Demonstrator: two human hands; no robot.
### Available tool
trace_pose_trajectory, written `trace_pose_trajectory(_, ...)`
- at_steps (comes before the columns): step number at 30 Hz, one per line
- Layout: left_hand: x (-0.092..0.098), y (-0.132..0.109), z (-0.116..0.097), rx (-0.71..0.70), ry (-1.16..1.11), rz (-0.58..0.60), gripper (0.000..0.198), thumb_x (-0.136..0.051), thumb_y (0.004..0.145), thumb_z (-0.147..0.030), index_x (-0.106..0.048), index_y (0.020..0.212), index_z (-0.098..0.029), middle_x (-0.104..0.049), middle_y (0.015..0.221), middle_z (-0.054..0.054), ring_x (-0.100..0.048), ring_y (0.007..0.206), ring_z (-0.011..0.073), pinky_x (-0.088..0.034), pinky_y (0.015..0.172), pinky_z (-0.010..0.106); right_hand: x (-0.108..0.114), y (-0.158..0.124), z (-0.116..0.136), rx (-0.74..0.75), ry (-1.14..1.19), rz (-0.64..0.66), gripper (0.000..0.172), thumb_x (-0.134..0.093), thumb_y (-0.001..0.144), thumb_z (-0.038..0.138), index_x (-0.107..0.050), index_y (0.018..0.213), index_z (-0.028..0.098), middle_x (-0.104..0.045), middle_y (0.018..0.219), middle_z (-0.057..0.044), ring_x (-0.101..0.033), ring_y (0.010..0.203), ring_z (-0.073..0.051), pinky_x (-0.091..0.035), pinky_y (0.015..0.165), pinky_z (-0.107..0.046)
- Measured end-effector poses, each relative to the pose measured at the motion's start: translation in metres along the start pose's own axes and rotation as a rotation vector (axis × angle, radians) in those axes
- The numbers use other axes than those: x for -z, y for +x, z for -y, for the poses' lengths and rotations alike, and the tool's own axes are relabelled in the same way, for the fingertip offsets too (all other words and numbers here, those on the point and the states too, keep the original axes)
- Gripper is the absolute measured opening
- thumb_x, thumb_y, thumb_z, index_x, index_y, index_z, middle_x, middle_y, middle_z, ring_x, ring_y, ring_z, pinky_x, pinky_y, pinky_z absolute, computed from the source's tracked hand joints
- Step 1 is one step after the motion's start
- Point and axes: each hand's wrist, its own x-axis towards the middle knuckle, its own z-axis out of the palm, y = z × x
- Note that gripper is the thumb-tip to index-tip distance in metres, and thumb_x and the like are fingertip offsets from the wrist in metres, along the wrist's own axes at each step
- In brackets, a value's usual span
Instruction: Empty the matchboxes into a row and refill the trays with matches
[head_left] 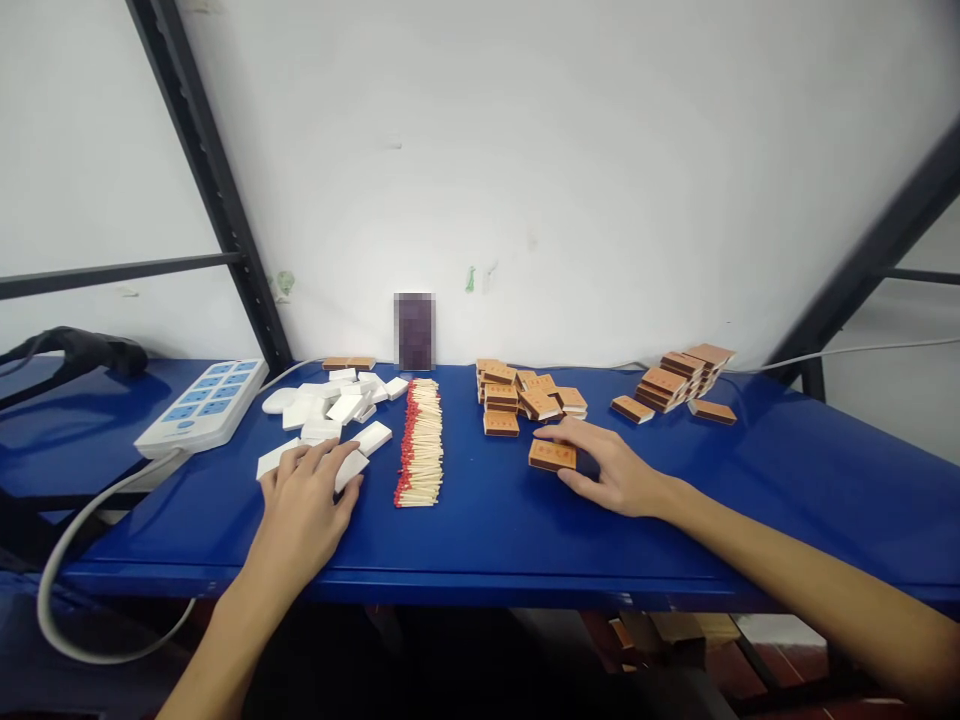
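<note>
At the front of a loose heap of white matchbox trays (304, 408), my left hand (306, 500) is closed on a white tray (351, 468), which shows between thumb and forefinger. Its other fingers rest over another white piece. My right hand (609, 468) grips an orange-brown matchbox (553, 455) by its back and front edges, fingers behind and thumb in front. Between the hands lies a long row of matches (424, 445), red heads to the left. Behind the held matchbox is a pile of similar matchboxes (501, 395).
A stepped stack of matchboxes (679, 375) stands at the back right, with loose ones beside it. On the left lies a white power strip (202, 405) with its cable. A pixelated dark rectangle (415, 330) leans against the wall. Black metal posts (217, 180) flank the blue table (487, 545).
</note>
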Motion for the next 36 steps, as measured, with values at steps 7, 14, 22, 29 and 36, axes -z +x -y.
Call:
trace_pose_trajectory(7,0.000,0.001,-0.008,-0.093,0.070,-0.124,0.034,-0.049,0.094,-0.024,-0.065,0.125,-0.022,-0.068,0.122,0.012,-0.056,0.107,0.0350,-0.045,0.082,0.047,-0.001,0.002,0.002,-0.125,0.015,0.085,0.043,-0.056,0.092,0.032,-0.050,0.134,0.022,-0.063,0.123,-0.012,-0.063,0.108,-0.027,-0.052,0.091,-0.044)
trace_pose_trajectory(14,0.011,0.000,-0.020,-0.152,-0.197,-0.277,0.049,-0.053,0.094,-0.024,-0.047,0.142,-0.024,-0.061,0.119,0.011,-0.061,0.103,0.0260,-0.051,0.088,0.040,-0.001,0.001,-0.001,-0.188,-0.025,0.214,0.046,-0.056,0.091,0.032,-0.050,0.136,0.023,-0.060,0.126,-0.013,-0.058,0.115,-0.030,-0.048,0.097,-0.050)
trace_pose_trajectory(22,0.031,-0.021,-0.044,-0.265,-0.654,0.121,0.046,-0.057,0.091,-0.024,-0.049,0.136,-0.031,-0.058,0.118,0.006,-0.064,0.098,0.0189,-0.055,0.059,0.022,-0.002,0.002,0.004,-0.142,-0.177,0.086,0.041,-0.053,0.094,0.034,-0.055,0.132,0.021,-0.060,0.123,-0.014,-0.061,0.109,-0.029,-0.052,0.091,-0.046)
trace_pose_trajectory(29,0.032,-0.033,-0.050,-0.470,-0.527,0.240,0.037,-0.061,0.092,-0.023,-0.055,0.127,-0.031,-0.065,0.121,0.003,-0.062,0.111,0.0215,-0.047,0.104,0.042,-0.017,0.027,0.046,0.196,-0.073,-0.092,0.021,-0.052,0.092,0.017,-0.064,0.110,0.017,-0.068,0.081,-0.005,-0.059,0.071,-0.017,-0.049,0.070,-0.030)
trace_pose_trajectory(36,0.029,-0.037,-0.046,-0.359,-0.548,0.292,0.018,-0.062,0.090,-0.029,-0.054,0.106,-0.024,-0.067,0.103,0.002,-0.065,0.088,0.0198,-0.051,0.084,0.036,-0.054,0.068,0.081,0.103,0.127,0.144,0.026,-0.057,0.091,0.021,-0.066,0.116,0.017,-0.051,0.056,0.006,-0.045,0.052,-0.012,-0.036,0.056,-0.023)
